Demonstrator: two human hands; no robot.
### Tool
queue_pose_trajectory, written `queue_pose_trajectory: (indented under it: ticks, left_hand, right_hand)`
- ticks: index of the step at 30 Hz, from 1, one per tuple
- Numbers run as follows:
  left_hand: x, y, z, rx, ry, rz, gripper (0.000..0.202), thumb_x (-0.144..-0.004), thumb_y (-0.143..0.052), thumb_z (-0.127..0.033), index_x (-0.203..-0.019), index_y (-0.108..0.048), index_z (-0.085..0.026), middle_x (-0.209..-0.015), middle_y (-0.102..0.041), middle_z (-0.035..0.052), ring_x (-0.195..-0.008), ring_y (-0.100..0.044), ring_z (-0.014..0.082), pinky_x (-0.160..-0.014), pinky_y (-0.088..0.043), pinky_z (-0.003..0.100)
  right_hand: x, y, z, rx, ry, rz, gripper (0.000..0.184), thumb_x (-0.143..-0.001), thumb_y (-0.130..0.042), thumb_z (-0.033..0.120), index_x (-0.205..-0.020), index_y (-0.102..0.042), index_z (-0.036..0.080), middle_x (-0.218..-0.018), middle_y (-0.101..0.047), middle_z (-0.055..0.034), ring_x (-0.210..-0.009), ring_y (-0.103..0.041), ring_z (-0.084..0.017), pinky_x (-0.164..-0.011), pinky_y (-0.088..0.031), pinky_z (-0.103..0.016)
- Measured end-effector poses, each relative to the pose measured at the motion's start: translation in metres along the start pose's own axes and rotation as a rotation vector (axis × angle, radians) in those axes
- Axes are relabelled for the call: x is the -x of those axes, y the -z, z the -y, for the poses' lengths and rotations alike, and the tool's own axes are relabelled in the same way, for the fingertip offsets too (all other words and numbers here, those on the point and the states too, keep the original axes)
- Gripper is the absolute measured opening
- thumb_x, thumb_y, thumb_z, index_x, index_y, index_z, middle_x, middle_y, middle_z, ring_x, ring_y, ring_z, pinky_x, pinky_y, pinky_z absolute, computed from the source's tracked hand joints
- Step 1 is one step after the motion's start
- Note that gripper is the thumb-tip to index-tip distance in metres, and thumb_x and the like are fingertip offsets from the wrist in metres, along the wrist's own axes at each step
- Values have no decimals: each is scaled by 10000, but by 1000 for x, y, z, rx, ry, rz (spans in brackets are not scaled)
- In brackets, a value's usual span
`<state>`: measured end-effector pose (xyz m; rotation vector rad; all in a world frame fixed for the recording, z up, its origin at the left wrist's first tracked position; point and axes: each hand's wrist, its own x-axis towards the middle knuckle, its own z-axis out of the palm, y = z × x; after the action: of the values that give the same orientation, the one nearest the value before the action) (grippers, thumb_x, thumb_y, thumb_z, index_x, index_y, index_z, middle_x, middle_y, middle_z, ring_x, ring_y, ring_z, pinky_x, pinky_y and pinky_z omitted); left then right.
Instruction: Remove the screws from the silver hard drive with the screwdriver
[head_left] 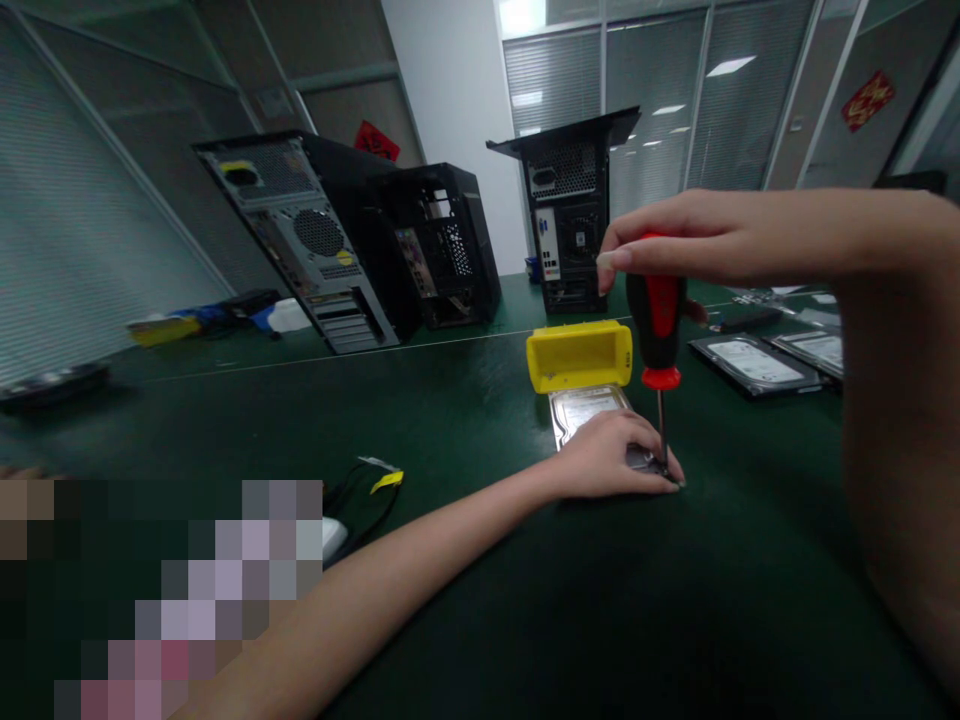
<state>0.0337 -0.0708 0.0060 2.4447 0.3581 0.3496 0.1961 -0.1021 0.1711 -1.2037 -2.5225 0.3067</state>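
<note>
The left forearm, nearest the camera, crosses the dark green tabletop diagonally and ends in the left hand, which lies over the near end of a hard disk drive. The drive rests flat on the tabletop, its silvery far part uncovered, just in front of a small yellow parts bin. The left hand is partly closed, bent over the drive, with finger and thumb to either side of its near right corner; this hold presumably steadies the drive against turning. Whether any fingertip reaches beneath the drive cannot be told.

Above that corner stands a red-and-black screwdriver, nearly upright, its slim shaft running down between finger and thumb. The right hand is closed about the upper handle, palm over the butt and a fingertip showing on the far side; the arrangement seems suited to pressing straight down while twisting. The tip appears to meet the drive's corner, although the exact contact is too small to resolve.

To the right lie two further hard disk drives, apart from the work. Behind the bin stands a computer tower, its ported rear panel facing the camera.
</note>
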Motion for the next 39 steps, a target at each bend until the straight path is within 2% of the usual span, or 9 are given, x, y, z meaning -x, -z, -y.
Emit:
queue_pose_trajectory:
  ticks: [16, 22, 39]
  left_hand:
    - [0, -1, -1, 32, -9, -8, 153, -772, -624, -238, -878, -676, -140, -939, -685, 54, -913, -596, 142, -915, -393, 294]
    - [0, 0, -2, 43, 2, -2, 142, -769, -626, -224, -874, -673, -141, -939, -684, 54, -919, -595, 143, -919, -391, 296]
    - [-1, 0, 0, -5, -7, -3, 148, -770, -626, -248, -869, -674, -148, -934, -689, 56, -932, -599, 149, -946, -377, 313]
  right_hand:
    - [1, 1, 1, 5, 1, 0, 372, -881, -396, 447, -1063, -562, 168, -896, -599, -50, -779, -556, -147, -630, -411, -230]
    - [0, 0, 2, 22, -7, -17, 388, -870, -398, 489, -1032, -572, 182, -861, -600, -33, -747, -561, -136, -621, -423, -227]
    - [-1, 0, 3, 3, 4, 2, 404, -878, -392, 481, -1041, -564, 154, -874, -599, -62, -777, -552, -154, -644, -417, -248]
